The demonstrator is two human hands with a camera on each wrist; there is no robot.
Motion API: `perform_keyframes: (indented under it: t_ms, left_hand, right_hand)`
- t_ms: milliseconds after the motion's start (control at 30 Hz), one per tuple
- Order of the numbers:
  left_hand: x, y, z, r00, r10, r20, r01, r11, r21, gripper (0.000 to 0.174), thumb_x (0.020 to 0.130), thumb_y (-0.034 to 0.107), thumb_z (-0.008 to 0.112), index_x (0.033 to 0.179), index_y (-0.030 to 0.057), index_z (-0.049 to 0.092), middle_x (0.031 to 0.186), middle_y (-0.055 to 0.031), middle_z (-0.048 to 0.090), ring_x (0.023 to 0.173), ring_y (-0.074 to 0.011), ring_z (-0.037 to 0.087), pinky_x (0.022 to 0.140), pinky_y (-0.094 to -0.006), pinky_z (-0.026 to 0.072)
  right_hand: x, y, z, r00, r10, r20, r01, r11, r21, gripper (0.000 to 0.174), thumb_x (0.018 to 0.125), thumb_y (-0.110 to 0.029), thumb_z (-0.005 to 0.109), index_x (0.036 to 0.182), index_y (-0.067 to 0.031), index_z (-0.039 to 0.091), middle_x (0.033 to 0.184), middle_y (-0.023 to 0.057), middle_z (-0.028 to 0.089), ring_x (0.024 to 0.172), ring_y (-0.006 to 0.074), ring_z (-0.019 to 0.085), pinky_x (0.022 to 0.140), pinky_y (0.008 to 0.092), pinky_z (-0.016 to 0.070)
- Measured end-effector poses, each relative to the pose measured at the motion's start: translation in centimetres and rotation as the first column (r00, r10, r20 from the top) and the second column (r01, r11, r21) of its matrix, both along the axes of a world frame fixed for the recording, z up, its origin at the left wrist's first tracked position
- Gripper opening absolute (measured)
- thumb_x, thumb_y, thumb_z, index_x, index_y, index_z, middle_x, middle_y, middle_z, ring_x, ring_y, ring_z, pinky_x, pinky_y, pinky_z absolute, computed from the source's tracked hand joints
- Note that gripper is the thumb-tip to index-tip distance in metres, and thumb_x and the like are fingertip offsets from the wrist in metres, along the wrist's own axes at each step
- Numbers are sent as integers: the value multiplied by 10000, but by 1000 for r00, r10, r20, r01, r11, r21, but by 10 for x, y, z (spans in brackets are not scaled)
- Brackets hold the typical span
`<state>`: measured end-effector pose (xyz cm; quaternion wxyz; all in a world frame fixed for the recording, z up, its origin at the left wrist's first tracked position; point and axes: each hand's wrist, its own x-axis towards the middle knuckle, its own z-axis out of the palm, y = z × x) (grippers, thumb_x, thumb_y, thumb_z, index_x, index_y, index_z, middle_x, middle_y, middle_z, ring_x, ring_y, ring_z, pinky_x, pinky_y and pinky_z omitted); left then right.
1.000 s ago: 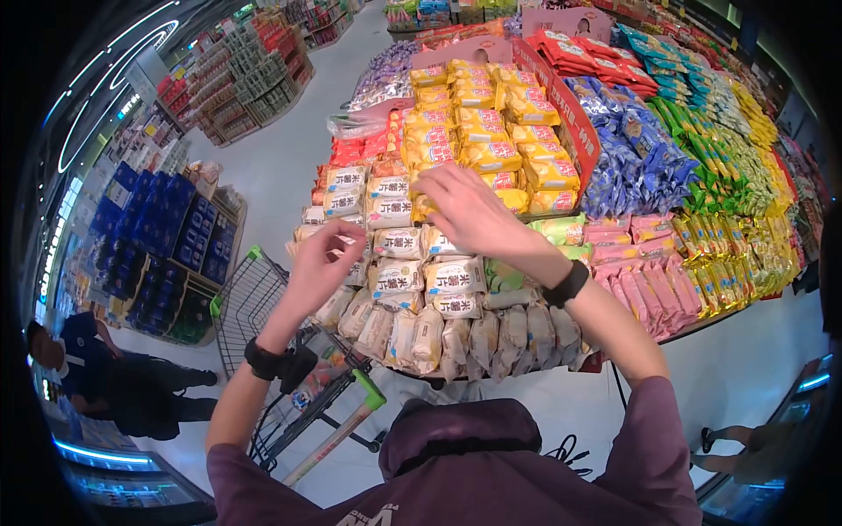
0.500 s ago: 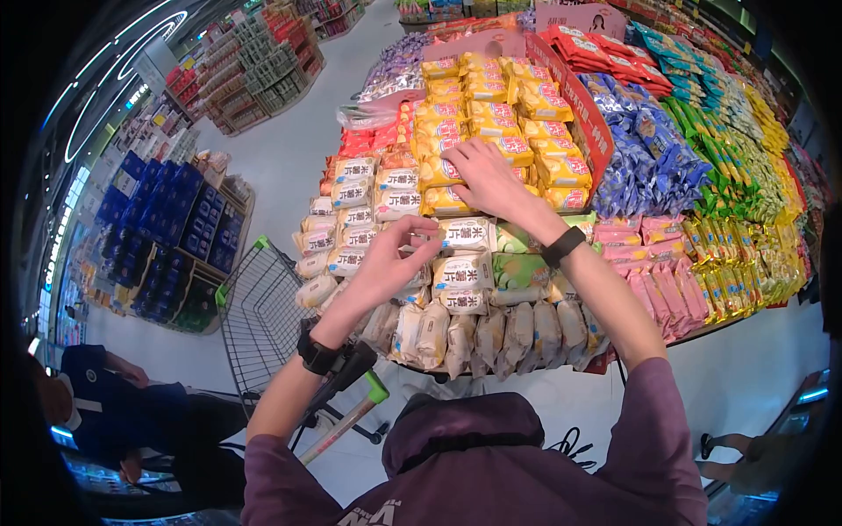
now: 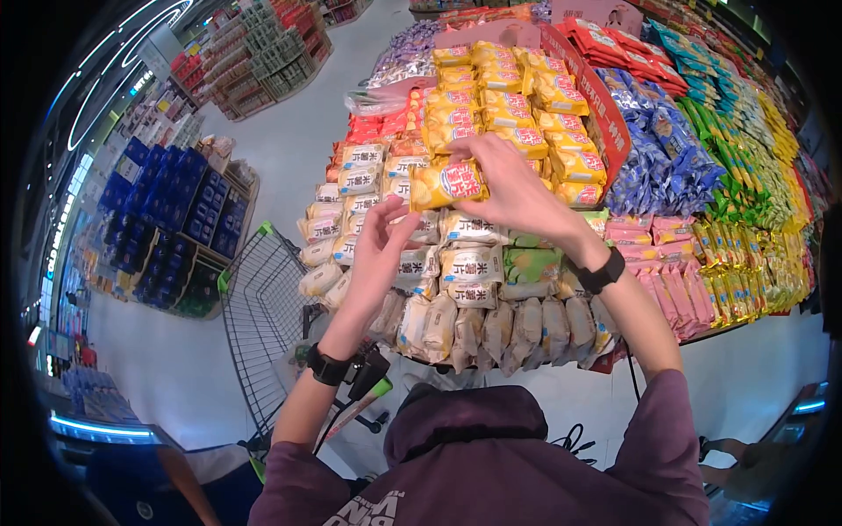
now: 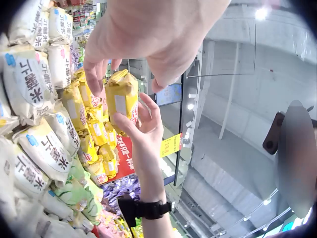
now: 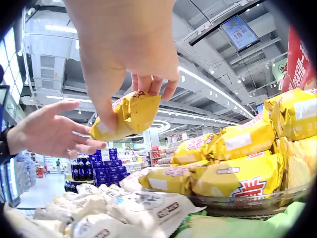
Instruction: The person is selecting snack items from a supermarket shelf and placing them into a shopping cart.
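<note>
A yellow bag of chips (image 3: 447,184) is in my right hand (image 3: 519,191), pinched between the thumb and fingers and raised above the white bags. From the right wrist, the same chip bag (image 5: 137,116) hangs below my right hand (image 5: 126,44) with its thumb on the near side. My left hand (image 3: 379,250) hovers left of it, fingers spread and relaxed; in the right wrist view its fingertips reach close to the bag's end. White bags (image 3: 474,263) lie in rows under both hands. Behind the right hand, more yellow bags (image 3: 517,114) are stacked.
A red printed divider (image 3: 588,110) flanks the yellow stack on the right, with blue bags (image 3: 662,140) beyond. Pink packs (image 3: 653,280) and green bags (image 3: 531,267) lie nearer. A shopping cart (image 3: 263,298) stands at the left, near a person in blue (image 3: 145,486).
My right hand has lifted a yellow bag off the stack and drawn it toward me. The left hand moved right, then slightly back left, still holding nothing. The person in blue came closer.
</note>
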<state>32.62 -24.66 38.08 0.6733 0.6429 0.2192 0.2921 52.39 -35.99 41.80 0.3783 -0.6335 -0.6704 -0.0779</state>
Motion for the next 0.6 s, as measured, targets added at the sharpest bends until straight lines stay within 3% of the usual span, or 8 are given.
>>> perform_keyframes:
  t_ms: [133,233,333,400,433,467,533,600]
  left_hand:
    - [-19,-15,11,989,-145,-9,142,980,-141,438,904,147,662,1276,-14,495,1143,-86,621,1044,-158,615,850,-304,514]
    - [-32,-20,4,986,-168,10,165,956,-241,429,849,56,718,1226,-22,528,1103,-89,658,939,-114,650,825,-246,523]
    - [-42,-28,1,995,-57,78,76,961,-265,426,809,18,745,1181,-16,540,1072,-85,670,926,-109,654,827,-241,519]
    - [-46,-39,3,988,76,136,-45,976,-214,427,797,18,756,1164,-14,540,1062,-84,672,927,-106,654,831,-238,516]
    - [-46,-44,2,983,140,118,-116,975,-191,432,799,17,738,1181,-14,538,1071,-91,665,926,-132,655,844,-268,513]
    - [-46,-47,0,978,150,147,-123,976,-179,431,791,19,753,1163,-11,539,1064,-90,666,927,-125,654,828,-257,517]
    - [-46,-54,-4,966,160,202,-131,980,-153,430,773,21,783,1128,-4,541,1050,-88,669,929,-109,650,796,-235,524]
    - [-45,-59,-8,974,165,157,-149,982,-113,420,771,9,777,1122,-8,546,1037,-80,666,906,-95,642,765,-221,518]
  right_hand:
    - [-32,-19,10,977,200,-69,-207,972,-110,659,684,-80,736,1287,-36,475,1160,134,576,1127,323,503,1001,414,380]
    - [-44,-22,12,957,270,-104,-284,947,-153,724,663,-86,771,1321,-57,470,1198,130,574,1167,303,490,1025,401,375]
    - [-57,-24,9,979,199,-45,-197,979,51,724,713,-139,786,1347,-68,444,1205,136,588,1167,294,509,996,409,411]
    - [-69,-28,0,944,92,-316,-90,996,22,689,762,-170,779,1346,-63,430,1193,138,595,1105,260,558,942,393,454]
    - [-74,-30,-5,897,38,-441,-44,999,-5,672,787,-186,776,1345,-61,423,1188,140,599,1074,243,583,914,385,476]
    - [-78,-31,-9,794,52,-605,-117,991,-68,660,802,-202,770,1341,-56,419,1166,137,605,1032,221,595,885,370,488]
    - [-83,-36,-17,509,10,-861,-277,949,-152,639,834,-235,760,1334,-46,410,1123,131,616,949,177,619,826,340,513]
    - [-92,-33,-30,456,46,-889,-245,967,-76,614,834,-247,764,1309,-47,431,1052,100,635,895,134,612,779,286,507]
